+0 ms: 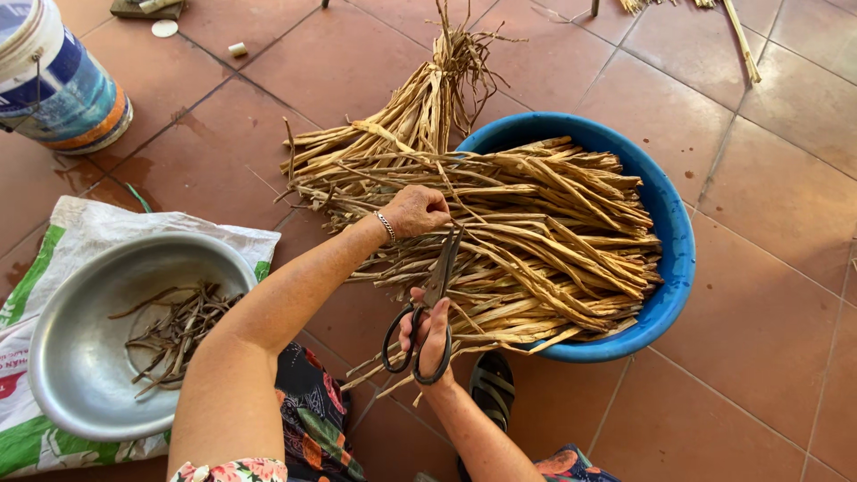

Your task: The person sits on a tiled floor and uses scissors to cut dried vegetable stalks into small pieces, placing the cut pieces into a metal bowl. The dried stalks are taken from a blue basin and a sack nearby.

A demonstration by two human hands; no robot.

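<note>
Field notes, head view. My left hand [415, 211] is closing its fingers together in a pinch on a few dried plant strips [536, 241], knuckles up, wrist bent down, forearm reaching diagonally across from the lower left. My right hand [428, 335] is working black scissors [428, 303], thumb and fingers threaded through the loops; blades are pointing up toward the pinched strips, slightly parted as far as I can tell.

The strips are lying heaped across the blue basin [669, 241], their tied ends spilling over its left rim onto the tiled floor [768, 357]. I am judging them light, dry, stiff and brittle, likely to splinter or snag on neighbours; best taken near the bound end, a few at a time.

Near the floor's left edge, a metal bowl [71, 357] is holding darker trimmed pieces [174, 335], sitting on a woven sack [80, 228]. A plastic bucket [54, 80] is standing in the top left corner.
</note>
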